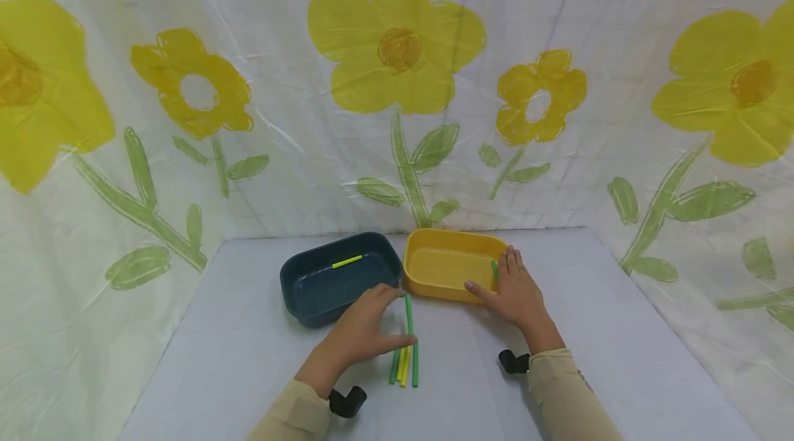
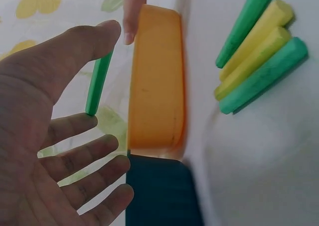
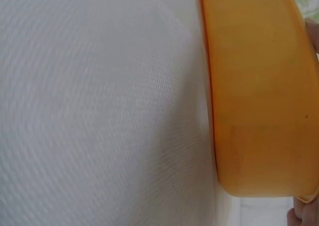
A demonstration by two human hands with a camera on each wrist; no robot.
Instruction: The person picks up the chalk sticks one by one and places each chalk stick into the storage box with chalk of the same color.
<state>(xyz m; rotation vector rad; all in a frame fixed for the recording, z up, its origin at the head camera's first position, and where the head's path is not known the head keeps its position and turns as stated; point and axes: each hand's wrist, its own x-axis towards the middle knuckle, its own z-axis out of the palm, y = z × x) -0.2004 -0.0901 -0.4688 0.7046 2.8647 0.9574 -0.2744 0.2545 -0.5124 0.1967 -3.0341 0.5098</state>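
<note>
Head view: nearest the camera are two beige sleeves, each with a black wrist mount. Left hand (image 1: 358,335) lies on the grey worktop (image 1: 620,358) with fingers loosely spread, thumb tip against a bundle of green and yellow sticks (image 1: 406,351) lying near the worktop's middle; it grips nothing. Right hand (image 1: 516,295) rests at the near right corner of the yellow tray (image 1: 434,263), fingers extended over the rim, a green stick (image 1: 494,270) showing under the fingertips just inside the tray. Dark blue tray (image 1: 310,289) stands touching the yellow tray's left side, one yellow stick (image 1: 347,261) inside it.

Left wrist view: palm open, fingers (image 2: 84,153) spread and relaxed; four sticks lie side by side on the worktop, apart from the palm.

Right wrist view: yellow tray wall fills the frame; finger posture cannot be judged.

No legible writing. White cloth (image 1: 397,83) printed with yellow flowers encloses the worktop.
</note>
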